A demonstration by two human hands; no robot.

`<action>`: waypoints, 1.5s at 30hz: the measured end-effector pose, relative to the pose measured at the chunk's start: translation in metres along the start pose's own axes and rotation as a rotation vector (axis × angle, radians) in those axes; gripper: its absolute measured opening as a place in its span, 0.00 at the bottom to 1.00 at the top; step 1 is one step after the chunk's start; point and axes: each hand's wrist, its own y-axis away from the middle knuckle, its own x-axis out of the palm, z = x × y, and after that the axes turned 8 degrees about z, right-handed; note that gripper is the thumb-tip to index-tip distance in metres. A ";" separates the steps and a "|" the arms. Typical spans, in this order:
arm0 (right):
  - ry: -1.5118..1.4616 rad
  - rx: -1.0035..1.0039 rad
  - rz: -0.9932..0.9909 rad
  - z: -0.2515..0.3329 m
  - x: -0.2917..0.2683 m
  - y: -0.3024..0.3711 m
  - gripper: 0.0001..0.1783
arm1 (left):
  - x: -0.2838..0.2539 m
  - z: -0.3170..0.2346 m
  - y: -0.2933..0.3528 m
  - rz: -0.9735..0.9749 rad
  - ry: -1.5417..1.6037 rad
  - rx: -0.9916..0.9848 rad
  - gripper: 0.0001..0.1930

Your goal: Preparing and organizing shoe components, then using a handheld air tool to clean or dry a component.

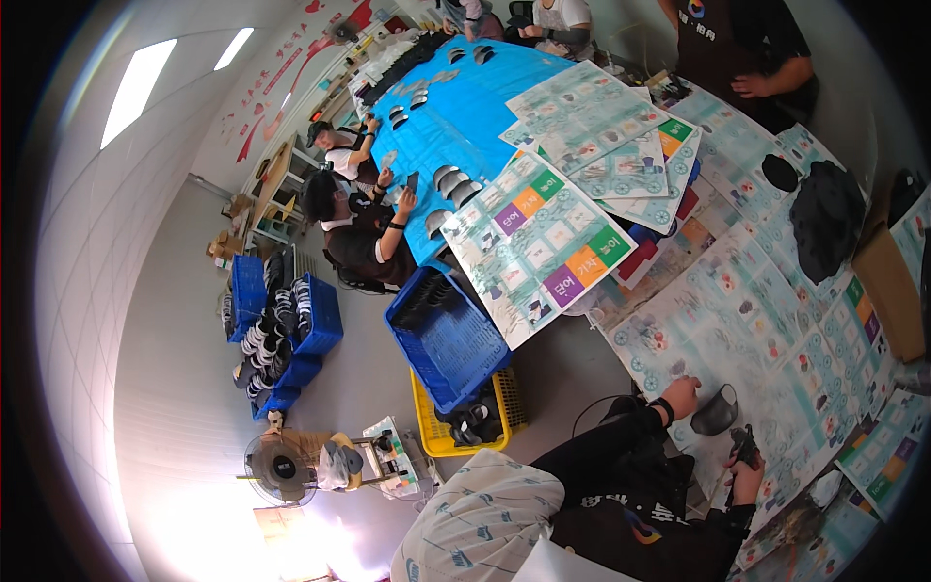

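Observation:
My left hand, a black band at its wrist, rests low over the printed sheets on the table. Its fingers look loosely apart, and I see nothing held in them. Just beside it on the sheets lies a dark, curved, shell-like piece, apart from the hand. My right hand is closed around a small dark object that looks like a hand tool; its exact kind is too small to make out. Both my forearms are in black sleeves.
Printed boards are stacked beyond my hands. Past them, a blue-covered table bears curved dark pieces, with people working around it. A blue crate sits over a yellow crate. A black cloth-like heap and a fan flank the scene.

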 end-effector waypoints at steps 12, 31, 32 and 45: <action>0.029 -0.127 0.123 -0.010 -0.009 -0.003 0.11 | 0.025 0.042 -0.003 0.050 -0.342 0.166 0.10; 0.265 0.042 -0.110 -0.001 0.012 -0.031 0.18 | 0.026 -0.015 -0.027 0.219 -0.139 0.093 0.18; 0.234 0.002 -0.130 -0.007 0.014 -0.036 0.18 | 0.026 -0.016 -0.027 0.239 -0.097 0.070 0.18; 0.110 0.034 -0.117 -0.001 0.018 -0.069 0.16 | 0.008 0.002 -0.047 0.271 0.062 0.022 0.15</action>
